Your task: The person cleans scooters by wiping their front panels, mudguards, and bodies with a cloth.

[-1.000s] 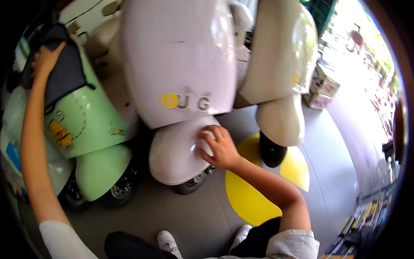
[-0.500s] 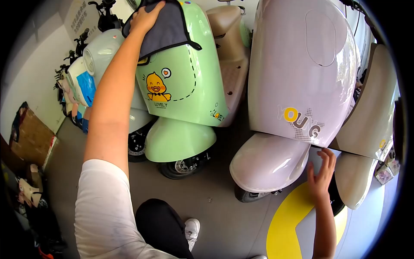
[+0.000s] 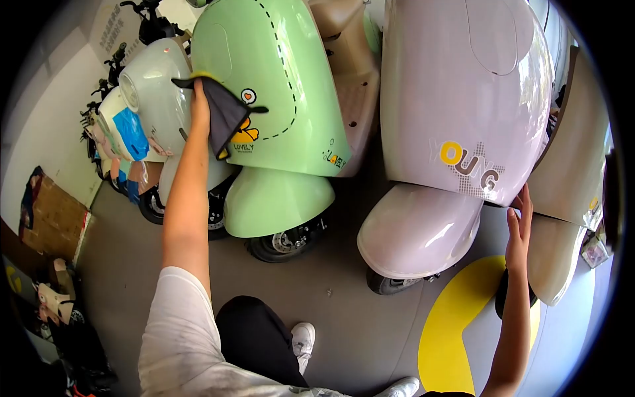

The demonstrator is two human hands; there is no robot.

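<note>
My left hand [image 3: 200,107] presses a dark grey cloth with black edging [image 3: 223,111] against the left side of the green scooter's front panel [image 3: 284,142]. Part of the cloth covers the duck picture, and a yellowish edge shows along its top. My fingers are partly hidden by the cloth. On the other side, my right hand [image 3: 520,221] is at the lower right edge of the lilac scooter's front panel [image 3: 450,86], fingers stretched upward and holding nothing. Whether its fingertips touch the panel I cannot tell.
Several pale scooters stand to the left, one with a blue patch [image 3: 132,134]. A beige scooter [image 3: 562,258] stands close on the right. A cardboard piece [image 3: 56,215] leans by the left wall. The grey floor [image 3: 370,337] carries a yellow marking [image 3: 446,331].
My left hand has moved the cloth down the green panel to its left side, uncovering the upper panel. My right hand has risen to the lilac panel's lower edge, its fingers straighter.
</note>
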